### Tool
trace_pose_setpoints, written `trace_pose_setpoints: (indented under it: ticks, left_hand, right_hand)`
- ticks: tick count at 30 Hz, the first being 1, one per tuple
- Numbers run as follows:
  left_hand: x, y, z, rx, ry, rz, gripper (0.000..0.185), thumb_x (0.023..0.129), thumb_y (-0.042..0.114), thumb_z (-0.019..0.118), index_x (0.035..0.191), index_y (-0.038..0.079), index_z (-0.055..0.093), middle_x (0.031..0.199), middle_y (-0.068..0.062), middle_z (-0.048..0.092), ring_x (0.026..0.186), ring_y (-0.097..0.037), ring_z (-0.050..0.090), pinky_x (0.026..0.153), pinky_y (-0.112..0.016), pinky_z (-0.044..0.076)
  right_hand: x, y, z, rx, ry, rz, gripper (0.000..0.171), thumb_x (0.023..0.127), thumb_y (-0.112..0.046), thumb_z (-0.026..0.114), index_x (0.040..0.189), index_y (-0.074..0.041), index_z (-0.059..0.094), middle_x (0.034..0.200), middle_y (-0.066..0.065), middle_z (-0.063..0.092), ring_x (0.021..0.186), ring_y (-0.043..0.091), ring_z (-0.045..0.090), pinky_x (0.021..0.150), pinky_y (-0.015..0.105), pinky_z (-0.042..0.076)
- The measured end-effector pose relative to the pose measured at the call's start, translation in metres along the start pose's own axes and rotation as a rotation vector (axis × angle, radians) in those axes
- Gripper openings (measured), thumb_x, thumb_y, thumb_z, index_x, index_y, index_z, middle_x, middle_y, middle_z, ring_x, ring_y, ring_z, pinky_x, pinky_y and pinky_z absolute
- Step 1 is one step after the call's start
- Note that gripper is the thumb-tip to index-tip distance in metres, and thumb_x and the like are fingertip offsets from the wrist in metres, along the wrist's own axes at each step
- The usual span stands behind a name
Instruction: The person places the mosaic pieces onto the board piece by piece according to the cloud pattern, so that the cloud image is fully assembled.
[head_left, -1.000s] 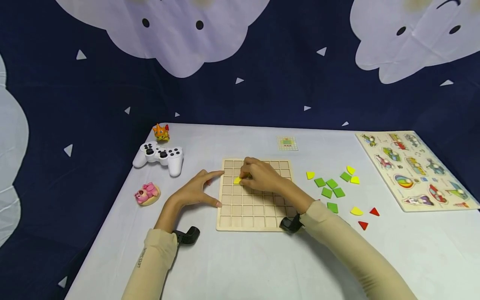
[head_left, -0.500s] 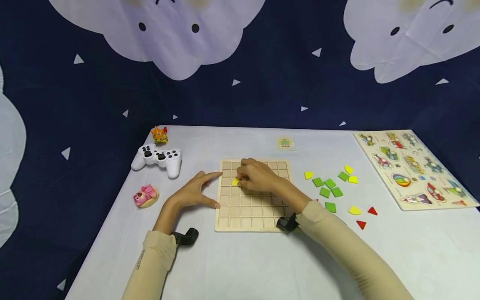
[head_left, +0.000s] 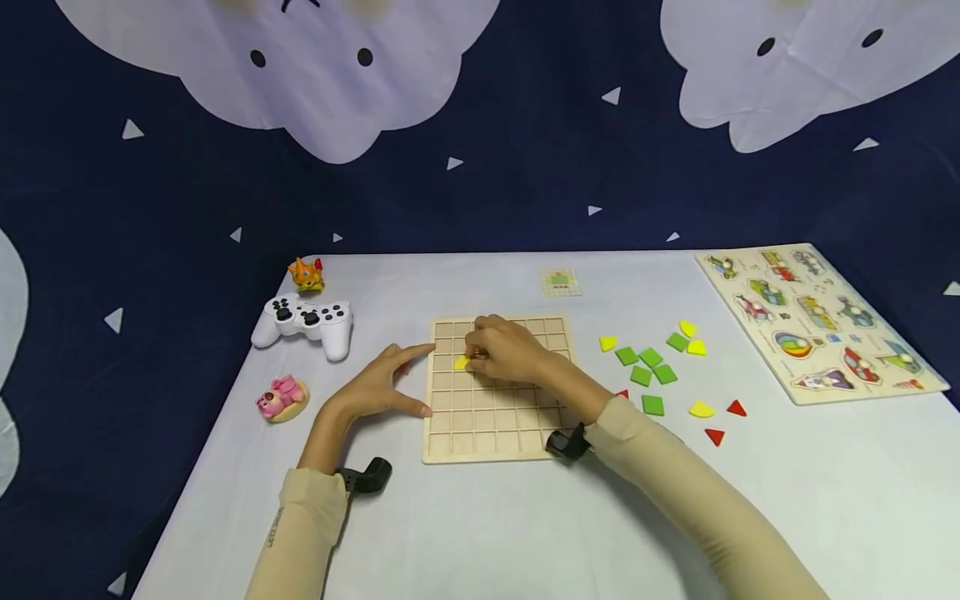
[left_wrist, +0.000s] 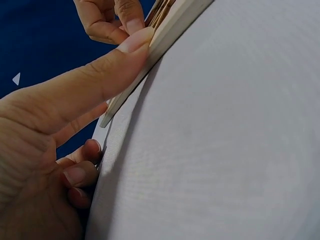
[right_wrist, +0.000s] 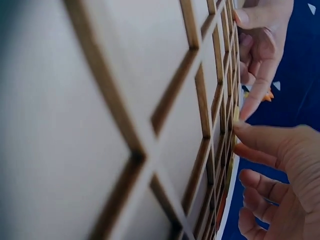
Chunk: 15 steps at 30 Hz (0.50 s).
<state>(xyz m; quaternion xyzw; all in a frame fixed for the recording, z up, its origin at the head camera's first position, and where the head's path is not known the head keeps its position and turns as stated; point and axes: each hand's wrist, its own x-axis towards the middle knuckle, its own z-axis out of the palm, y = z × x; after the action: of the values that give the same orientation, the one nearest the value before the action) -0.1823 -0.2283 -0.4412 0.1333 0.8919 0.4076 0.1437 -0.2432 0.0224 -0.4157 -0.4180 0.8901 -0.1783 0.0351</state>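
Head: mid-worktop, the grid board shows 1 yellow piece beside the right hand; at least 13 loose pieces lie toward the worktop's right edge, so filling looks barely begun. Left wrist: the left hand has its grip apart, thumb against the board. Right wrist: I cannot tell whether the right grip pinches anything.

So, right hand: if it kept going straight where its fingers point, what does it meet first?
Probably the yellow piece on the grid board, right at the right hand's fingertips. Depth is unclear, so it might pass just above. Beyond that comes the left hand.
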Motion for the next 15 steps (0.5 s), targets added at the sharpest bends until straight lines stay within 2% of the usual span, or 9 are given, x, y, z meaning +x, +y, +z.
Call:
trace_pose_setpoints:
  ticks: [4, 8, 15]
  left_hand:
    - [-0.001, -0.001, 0.002, -0.01, 0.006, 0.006, 0.102, 0.063, 0.028, 0.094, 0.151, 0.021, 0.043, 0.099, -0.007, 0.039, 0.093, -0.021, 0.038, 0.083, -0.038, 0.034]
    - [-0.002, -0.001, 0.005, -0.018, 0.005, 0.015, 0.102, 0.063, 0.027, 0.094, 0.151, 0.019, 0.043, 0.099, -0.007, 0.039, 0.093, -0.021, 0.037, 0.082, -0.037, 0.034]
    - [-0.002, 0.0, 0.002, -0.014, 0.017, 0.023, 0.102, 0.062, 0.026, 0.095, 0.15, 0.018, 0.044, 0.098, -0.008, 0.039, 0.091, -0.021, 0.037, 0.081, -0.036, 0.033]
  right_hand:
    - [-0.002, -0.001, -0.002, -0.055, 0.004, -0.029, 0.018, 0.088, -0.027, 0.076, 0.096, -0.011, 0.077, 0.089, 0.002, 0.058, 0.078, 0.014, 0.048, 0.068, 0.026, 0.043]
    - [-0.01, 0.004, -0.007, -0.037, 0.03, -0.032, 0.026, 0.088, -0.03, 0.075, 0.103, -0.009, 0.078, 0.089, 0.004, 0.059, 0.074, 0.013, 0.048, 0.066, 0.026, 0.042]
    - [-0.042, 0.029, -0.026, -0.028, 0.149, 0.009, 0.026, 0.089, -0.026, 0.075, 0.105, -0.006, 0.077, 0.092, 0.007, 0.061, 0.075, 0.014, 0.051, 0.067, 0.029, 0.046]
